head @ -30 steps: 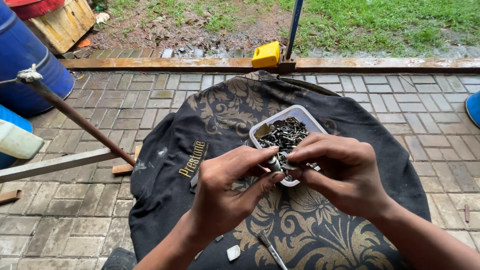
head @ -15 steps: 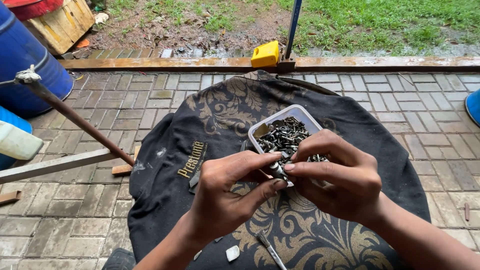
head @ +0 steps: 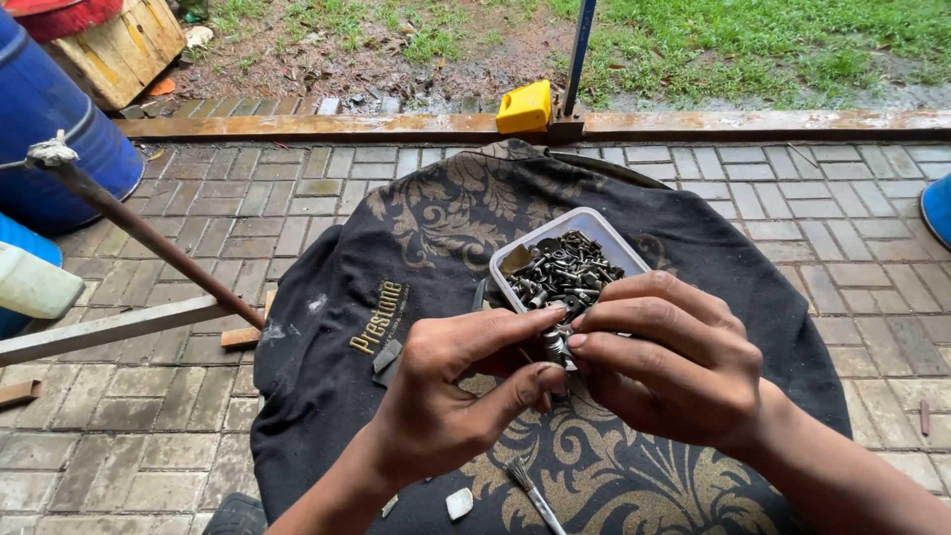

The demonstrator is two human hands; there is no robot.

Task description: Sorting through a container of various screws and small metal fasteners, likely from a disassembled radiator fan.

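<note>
I see both hands meeting over the black patterned cloth [head: 416,228] on the round surface, just at the near edge of the white tray [head: 606,230] of screws. Left hand [head: 446,391] & right hand [head: 684,362] both have a narrow grip, fingertips pinched on one small metal screw [head: 555,344] btwn them. Small brush [head: 530,487] lies near the surface's near edge.
</note>
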